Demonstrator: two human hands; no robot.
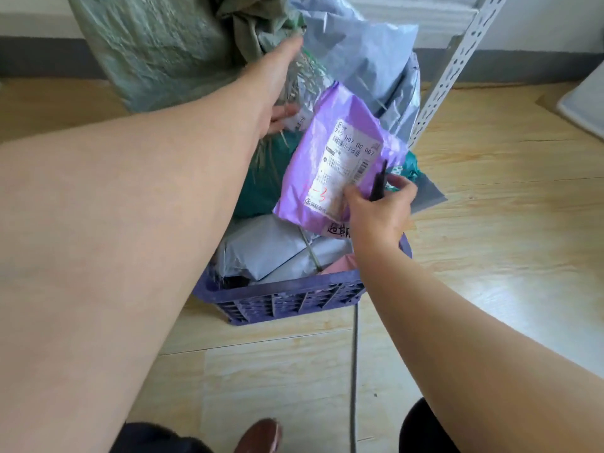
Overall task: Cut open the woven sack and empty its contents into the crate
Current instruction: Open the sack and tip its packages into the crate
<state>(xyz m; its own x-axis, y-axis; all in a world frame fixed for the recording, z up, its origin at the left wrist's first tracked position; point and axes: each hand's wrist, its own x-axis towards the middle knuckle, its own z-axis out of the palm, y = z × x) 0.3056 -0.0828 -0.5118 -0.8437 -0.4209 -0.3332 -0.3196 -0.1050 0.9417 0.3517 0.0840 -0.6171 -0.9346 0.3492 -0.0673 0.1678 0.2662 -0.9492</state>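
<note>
The left hand (274, 93) grips the woven sack (157, 47) at its frayed opening. The right hand (379, 210) holds a purple parcel (333, 152) and a black tool (377, 181) above the crate (287, 295).

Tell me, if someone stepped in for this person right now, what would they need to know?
Left hand grips the green woven sack at its frayed, cut-open mouth, tipped over the purple crate.
Right hand holds a dark cutter and pinches a purple parcel.
Done: sack open, parcels partly in the crate.
Left: grey parcels are spilling out; finish emptying.
</note>
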